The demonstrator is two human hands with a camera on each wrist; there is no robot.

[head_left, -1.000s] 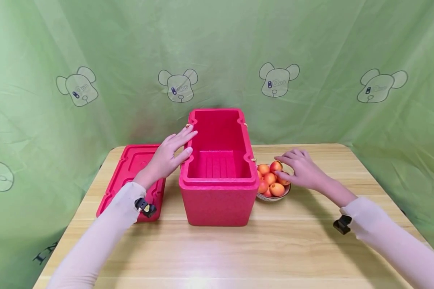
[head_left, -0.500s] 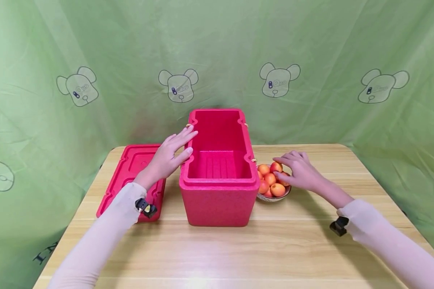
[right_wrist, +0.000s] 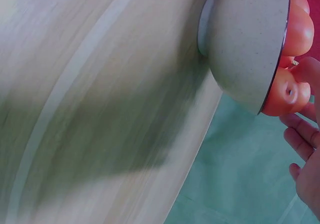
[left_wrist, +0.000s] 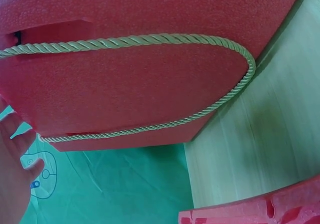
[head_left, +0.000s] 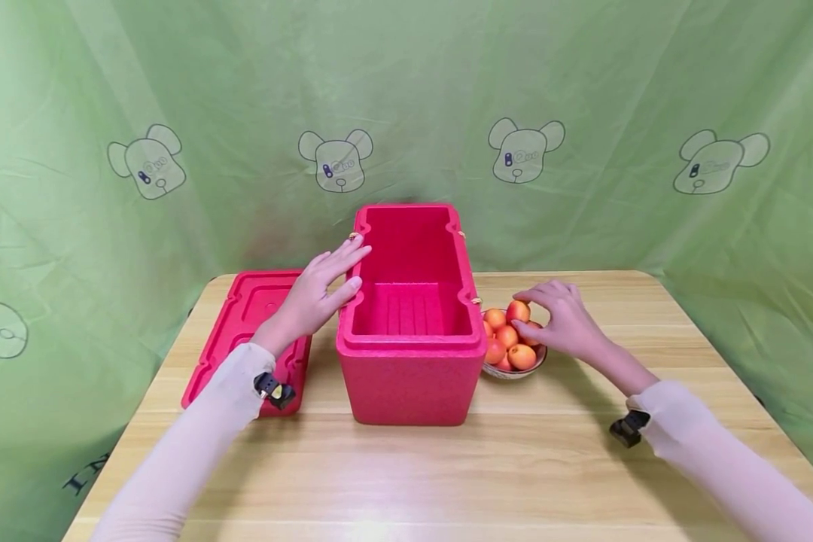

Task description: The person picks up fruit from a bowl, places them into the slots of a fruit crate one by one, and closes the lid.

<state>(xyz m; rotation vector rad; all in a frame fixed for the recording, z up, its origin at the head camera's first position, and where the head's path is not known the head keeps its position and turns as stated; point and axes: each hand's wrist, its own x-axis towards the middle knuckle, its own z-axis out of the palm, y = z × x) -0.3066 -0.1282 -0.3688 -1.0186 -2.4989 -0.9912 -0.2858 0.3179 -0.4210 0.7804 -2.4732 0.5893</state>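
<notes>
A deep red foam box point(head_left: 409, 384) stands lidless on the table, its inside bare. My left hand point(head_left: 312, 297) rests on the box's left rim with fingers straight and spread. To the right of the box is a bowl point(right_wrist: 245, 44) heaped with orange-red apricots point(head_left: 506, 336). My right hand point(head_left: 565, 320) reaches over the bowl from the right. Its thumb and fingertips pinch the topmost apricot point(head_left: 518, 311), which sits at the pile's far side. In the right wrist view, the thumb lies against fruit at the bowl's edge.
The red lid point(head_left: 244, 309) lies flat on the table left of the box, partly under the left forearm. A twisted rope handle point(left_wrist: 170, 38) hangs along the box's left side. A green curtain point(head_left: 420, 98) surrounds the wooden table point(head_left: 406, 482).
My right hand has shifted slightly, its forearm drawing leftward, and its thumb and fingers have closed in on the top apricot. The left hand stays on the rim.
</notes>
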